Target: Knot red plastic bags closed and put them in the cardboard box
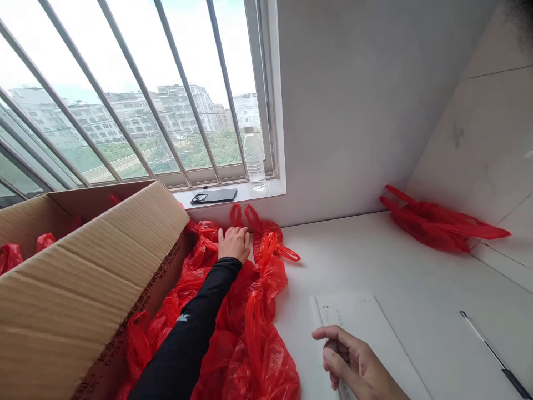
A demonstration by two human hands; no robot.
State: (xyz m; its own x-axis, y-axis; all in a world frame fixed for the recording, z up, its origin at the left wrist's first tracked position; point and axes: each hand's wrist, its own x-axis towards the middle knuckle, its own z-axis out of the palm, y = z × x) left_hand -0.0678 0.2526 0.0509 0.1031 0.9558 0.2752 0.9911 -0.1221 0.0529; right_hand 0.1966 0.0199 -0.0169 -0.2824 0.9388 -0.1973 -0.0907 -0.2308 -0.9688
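My left hand (234,244), with a black sleeve on the forearm, reaches over a row of tied red plastic bags (266,361) beside the wall. Its thumb and fingers are apart and point away from me, resting at the far bags; no grip on a bag shows. Two red handle loops stand up just beyond the fingers. My right hand (353,361) hovers over a notebook (375,316) with handwriting on its page. Its index finger is stretched out, the other fingers are loosely bent, and nothing is in it.
At left stands an open cardboard box (104,261) with red bags inside. A phone (214,195) and a clear bottle (254,161) are on the sill of the barred window. More red plastic (441,222) lies at the far right corner, a pen (485,341) nearer on the white table (333,255).
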